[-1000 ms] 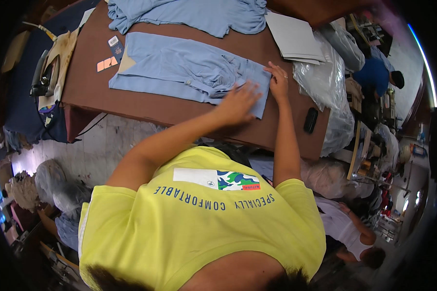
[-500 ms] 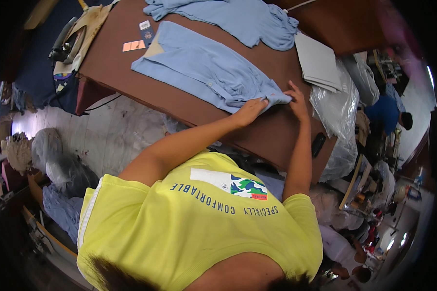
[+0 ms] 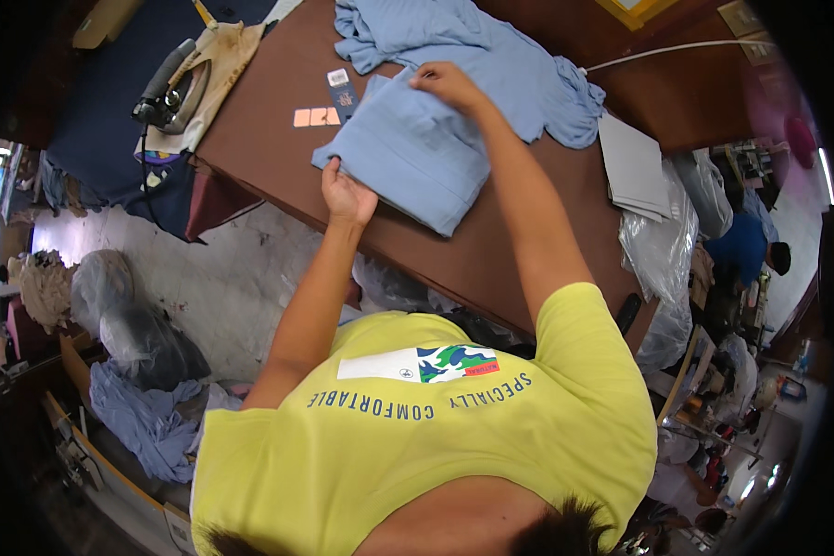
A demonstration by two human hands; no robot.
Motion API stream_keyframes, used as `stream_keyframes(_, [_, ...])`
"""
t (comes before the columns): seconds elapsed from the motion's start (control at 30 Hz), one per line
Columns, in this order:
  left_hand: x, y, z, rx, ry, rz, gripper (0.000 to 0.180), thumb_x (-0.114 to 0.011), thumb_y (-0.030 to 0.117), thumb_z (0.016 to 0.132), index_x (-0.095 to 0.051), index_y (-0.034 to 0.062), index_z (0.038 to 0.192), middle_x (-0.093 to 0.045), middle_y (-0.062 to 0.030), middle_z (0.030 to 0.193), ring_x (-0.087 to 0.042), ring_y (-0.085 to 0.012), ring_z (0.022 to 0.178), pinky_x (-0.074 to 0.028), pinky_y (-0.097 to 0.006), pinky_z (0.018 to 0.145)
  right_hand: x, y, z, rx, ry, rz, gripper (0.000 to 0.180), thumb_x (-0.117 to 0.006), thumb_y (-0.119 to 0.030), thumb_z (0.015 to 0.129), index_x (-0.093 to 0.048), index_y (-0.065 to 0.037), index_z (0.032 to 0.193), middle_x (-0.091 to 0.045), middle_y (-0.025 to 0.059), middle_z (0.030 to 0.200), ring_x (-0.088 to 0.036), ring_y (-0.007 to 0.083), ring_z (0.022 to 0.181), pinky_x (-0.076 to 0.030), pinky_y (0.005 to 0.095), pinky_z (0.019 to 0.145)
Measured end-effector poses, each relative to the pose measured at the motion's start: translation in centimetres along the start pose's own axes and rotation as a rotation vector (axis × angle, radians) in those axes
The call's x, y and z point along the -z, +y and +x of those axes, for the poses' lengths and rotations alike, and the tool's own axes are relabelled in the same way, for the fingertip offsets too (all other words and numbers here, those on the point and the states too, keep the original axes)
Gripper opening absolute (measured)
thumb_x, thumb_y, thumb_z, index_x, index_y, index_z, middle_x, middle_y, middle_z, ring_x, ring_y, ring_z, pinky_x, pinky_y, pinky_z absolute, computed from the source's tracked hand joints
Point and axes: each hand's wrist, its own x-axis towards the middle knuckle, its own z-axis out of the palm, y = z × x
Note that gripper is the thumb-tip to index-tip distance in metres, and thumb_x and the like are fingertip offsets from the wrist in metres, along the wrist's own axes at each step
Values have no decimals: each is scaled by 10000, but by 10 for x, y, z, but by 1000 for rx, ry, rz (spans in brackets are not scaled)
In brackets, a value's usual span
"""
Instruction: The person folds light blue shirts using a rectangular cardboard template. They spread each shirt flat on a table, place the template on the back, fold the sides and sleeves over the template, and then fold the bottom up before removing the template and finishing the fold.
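A light blue shirt [image 3: 408,153], folded into a compact block, lies at an angle on the brown table [image 3: 537,218]. My left hand [image 3: 347,196] grips its near left corner; the thumb tip lies on the cloth and some fingers are hidden. At the shirt's far edge, my right hand [image 3: 449,85] pinches the fabric with bent fingers, its forearm passing over the right side. Just left of the shirt are a dark blue hang tag [image 3: 343,99] and a strip of peach-coloured labels [image 3: 316,117]. A second light blue garment [image 3: 491,56] lies loosely heaped beyond it.
An iron [image 3: 171,93] rests on a beige cloth at the far left. White boards [image 3: 632,167] and clear plastic bags [image 3: 663,241] lie at the table's right end. A small black object [image 3: 628,313] sits near the right edge. A person in blue [image 3: 739,246] is at far right.
The shirt's right part has been folded over to the left, making it shorter. Both hands moved left with it: the left to the near corner, the right to the far edge.
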Motion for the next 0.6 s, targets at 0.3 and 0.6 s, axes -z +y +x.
stream_keyframes(0.3, [57,31,28,-40,364,498,280,-513,232,892,-479,41,1094,-547,-86,995,-545,-202,870,-449,-427,807,-64,25,36,-138,197,-250,331,-631,-375,783,-651,-61,884,-646,112,819,-596,224,761,-455,327,704])
stream_keyframes(0.6, [56,39,40,104,404,676,239,-518,232,898,-486,51,1050,-561,-60,996,-572,-190,894,-466,-400,802,17,28,-148,-406,-23,-148,382,-636,-425,796,-601,-46,821,-542,-2,732,-479,80,707,-395,244,643])
